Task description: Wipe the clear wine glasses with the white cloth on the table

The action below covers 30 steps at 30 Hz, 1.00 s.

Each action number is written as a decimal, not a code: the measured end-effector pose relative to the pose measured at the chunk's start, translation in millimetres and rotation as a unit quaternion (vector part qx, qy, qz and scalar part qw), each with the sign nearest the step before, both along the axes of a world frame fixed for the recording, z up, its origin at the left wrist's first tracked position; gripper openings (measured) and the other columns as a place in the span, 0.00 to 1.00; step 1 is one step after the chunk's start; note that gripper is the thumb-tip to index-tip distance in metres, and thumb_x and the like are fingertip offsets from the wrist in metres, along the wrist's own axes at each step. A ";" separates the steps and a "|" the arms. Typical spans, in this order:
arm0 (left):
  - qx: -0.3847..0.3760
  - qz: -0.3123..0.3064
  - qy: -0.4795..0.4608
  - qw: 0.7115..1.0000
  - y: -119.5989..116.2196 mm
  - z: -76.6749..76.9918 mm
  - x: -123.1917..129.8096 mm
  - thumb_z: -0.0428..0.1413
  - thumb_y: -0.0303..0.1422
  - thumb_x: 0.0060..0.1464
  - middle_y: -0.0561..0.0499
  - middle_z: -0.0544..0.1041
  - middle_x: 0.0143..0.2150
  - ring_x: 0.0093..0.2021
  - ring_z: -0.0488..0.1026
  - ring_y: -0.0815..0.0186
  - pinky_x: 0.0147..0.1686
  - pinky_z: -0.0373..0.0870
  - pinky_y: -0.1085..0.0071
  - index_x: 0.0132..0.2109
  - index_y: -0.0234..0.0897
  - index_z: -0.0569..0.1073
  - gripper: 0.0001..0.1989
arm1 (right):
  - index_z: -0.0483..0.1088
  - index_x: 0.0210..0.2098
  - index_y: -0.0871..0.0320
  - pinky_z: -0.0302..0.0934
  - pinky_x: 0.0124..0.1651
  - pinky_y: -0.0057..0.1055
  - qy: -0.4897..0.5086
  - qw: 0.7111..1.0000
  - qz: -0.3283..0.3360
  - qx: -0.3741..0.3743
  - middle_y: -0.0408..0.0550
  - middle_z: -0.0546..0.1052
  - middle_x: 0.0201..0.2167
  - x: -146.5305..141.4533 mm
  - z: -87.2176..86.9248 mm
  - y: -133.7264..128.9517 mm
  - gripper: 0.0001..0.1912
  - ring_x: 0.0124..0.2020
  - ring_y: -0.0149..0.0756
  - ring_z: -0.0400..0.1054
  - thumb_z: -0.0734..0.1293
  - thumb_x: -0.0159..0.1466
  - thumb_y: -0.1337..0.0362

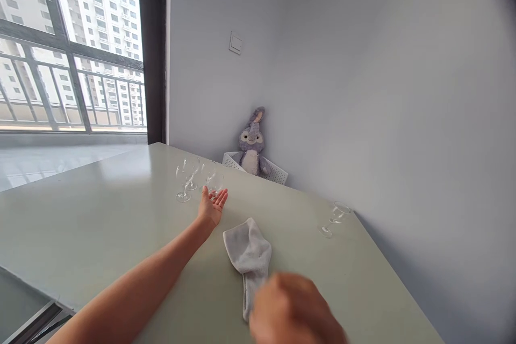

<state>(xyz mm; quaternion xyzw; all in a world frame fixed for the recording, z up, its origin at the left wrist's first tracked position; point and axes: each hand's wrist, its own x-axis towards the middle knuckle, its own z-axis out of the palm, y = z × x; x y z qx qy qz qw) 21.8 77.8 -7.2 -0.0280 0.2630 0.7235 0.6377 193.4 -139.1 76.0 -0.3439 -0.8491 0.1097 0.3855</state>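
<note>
My left hand reaches across the table with its fingers stretched out and palm partly turned up. Several clear stemmed glasses stand close together by it. One glass is at the left of the group, and another glass is right at my fingers; whether they touch it I cannot tell. A grey cloth lies crumpled on the table between my hands. My right hand, smeared by motion, is over or beside the cloth's near end, its fingers not clear.
A single stemmed glass is near the table's right edge. Behind the pale green table, a plush rabbit sits in a white perforated basket. Grey walls meet behind it, and a large window is at left.
</note>
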 end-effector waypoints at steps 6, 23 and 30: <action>0.026 -0.030 -0.016 0.999 -2.1 3.9 0.8 0.53 0.41 0.52 0.36 0.70 0.41 0.46 0.72 0.55 0.34 0.75 0.70 0.28 0.36 0.58 0.15 | 0.67 0.45 0.60 0.62 0.33 0.37 -0.240 0.947 -0.205 -0.066 0.56 0.71 0.38 -27.8 -68.5 73.5 0.21 0.38 0.47 0.65 0.67 0.55 0.55; 0.195 -0.217 0.214 0.932 -43.6 -0.1 41.1 0.59 0.32 0.45 0.47 0.72 0.45 0.39 0.73 0.63 0.40 0.69 0.64 0.39 0.38 0.67 0.12 | 0.66 0.25 0.57 0.54 0.24 0.26 0.561 0.764 -0.157 -0.277 0.41 0.64 0.21 31.8 -70.4 124.0 0.10 0.23 0.31 0.57 0.65 0.55 0.56; 0.206 -0.244 0.246 0.915 -63.8 11.4 49.7 0.58 0.34 0.45 0.47 0.72 0.45 0.34 0.73 0.65 0.31 0.69 0.69 0.43 0.40 0.66 0.16 | 0.67 0.44 0.55 0.57 0.26 0.25 0.427 0.842 0.021 -0.328 0.44 0.68 0.30 -5.2 -63.5 99.6 0.16 0.28 0.31 0.61 0.60 0.61 0.54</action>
